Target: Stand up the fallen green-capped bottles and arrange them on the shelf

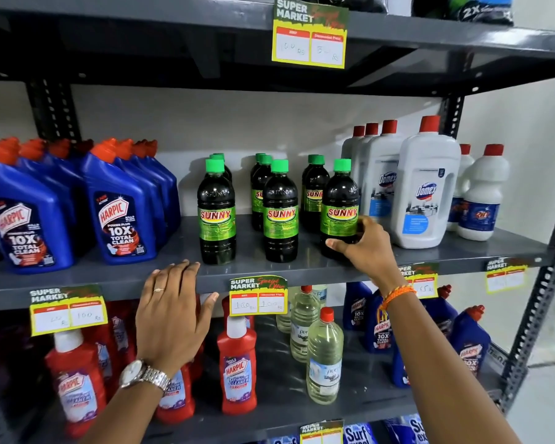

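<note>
Several dark green-capped bottles with green "Sunny" labels stand upright in three short rows on the grey middle shelf (116, 277). The left row's front bottle (217, 209) and the middle row's front bottle (280, 213) stand free. My right hand (362, 248) wraps the lower part of the right row's front bottle (339, 203), thumb in front and fingers behind. My left hand (173, 312) lies flat with fingers spread on the shelf's front edge, left of the bottles, holding nothing.
Blue Harpic bottles (119, 216) crowd the shelf's left side and white Domex bottles (425, 187) stand close on the right. Price tags (258, 296) hang from the shelf edges. Red Harpic bottles (237, 363) and clear bottles (324, 357) fill the shelf below.
</note>
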A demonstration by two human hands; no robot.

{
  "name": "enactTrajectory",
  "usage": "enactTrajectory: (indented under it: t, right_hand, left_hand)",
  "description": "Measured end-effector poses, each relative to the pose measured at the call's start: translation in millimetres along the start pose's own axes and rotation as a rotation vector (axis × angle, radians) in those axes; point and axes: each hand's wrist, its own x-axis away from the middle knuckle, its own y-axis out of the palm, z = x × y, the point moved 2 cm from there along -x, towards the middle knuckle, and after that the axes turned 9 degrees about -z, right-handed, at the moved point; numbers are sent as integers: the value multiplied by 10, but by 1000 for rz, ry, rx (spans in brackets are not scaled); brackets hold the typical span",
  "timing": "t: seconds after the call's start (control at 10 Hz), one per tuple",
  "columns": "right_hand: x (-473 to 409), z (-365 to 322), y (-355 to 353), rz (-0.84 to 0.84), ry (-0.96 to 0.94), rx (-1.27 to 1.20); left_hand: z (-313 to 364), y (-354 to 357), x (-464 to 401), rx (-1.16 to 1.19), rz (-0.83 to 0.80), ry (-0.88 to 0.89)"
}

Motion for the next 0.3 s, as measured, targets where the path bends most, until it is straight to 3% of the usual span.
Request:
enactTrajectory:
  t: [0.3]
  right_hand:
    - [107,-88,-33,1,0,6]
  left_hand:
    - [-5,36,-33,42,10,-10]
